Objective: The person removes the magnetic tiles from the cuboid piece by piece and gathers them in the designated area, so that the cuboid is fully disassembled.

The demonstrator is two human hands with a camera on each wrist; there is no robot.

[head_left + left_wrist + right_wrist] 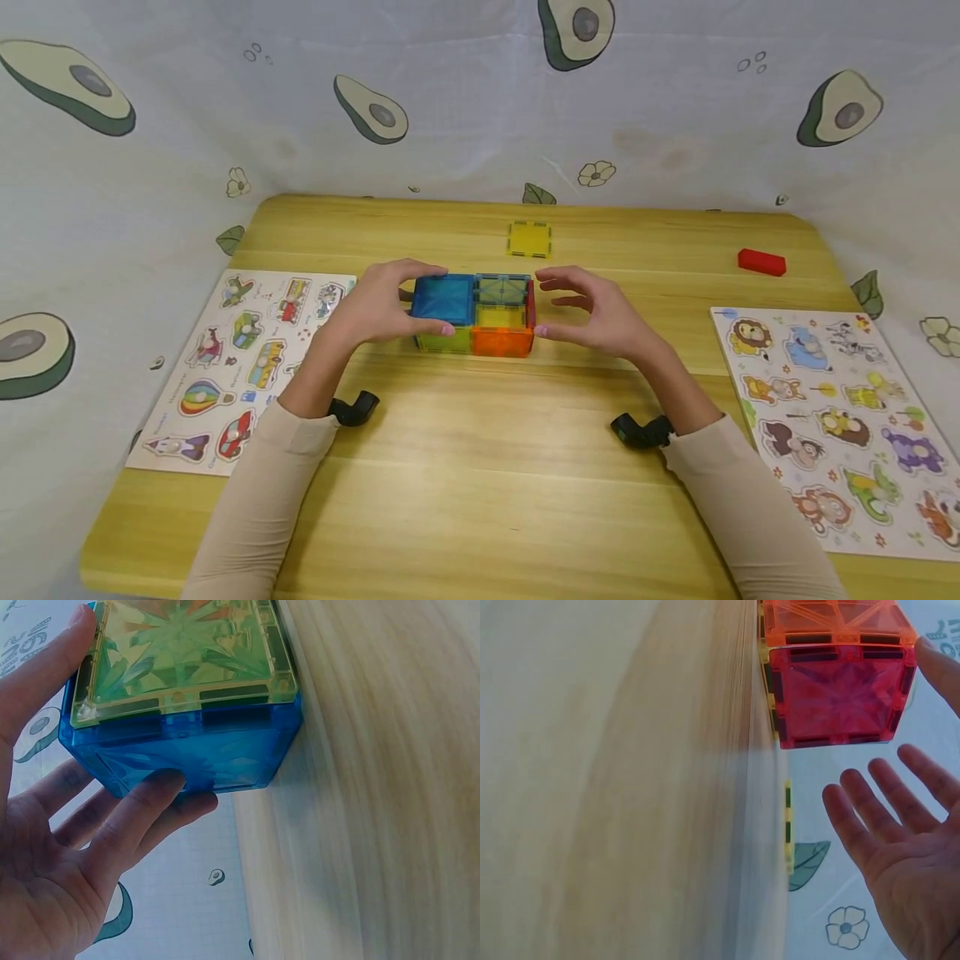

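A box built of translucent magnetic tiles stands mid-table: a blue tile tops its left half, with a yellow-green tile in front. On the right half are an orange tile at the front and a red tile at the end. Inside that half, which has an opening on top, yellow shows. My left hand grips the box's left end, thumb at the front edge and fingers against the blue side. My right hand is beside the red end, fingers spread apart from it, thumb tip right at the orange tile's corner.
A loose yellow tile lies behind the box. A red block sits at the back right. Picture puzzle boards with vehicles and animals lie at the left and right. A patterned cloth hangs beyond the table.
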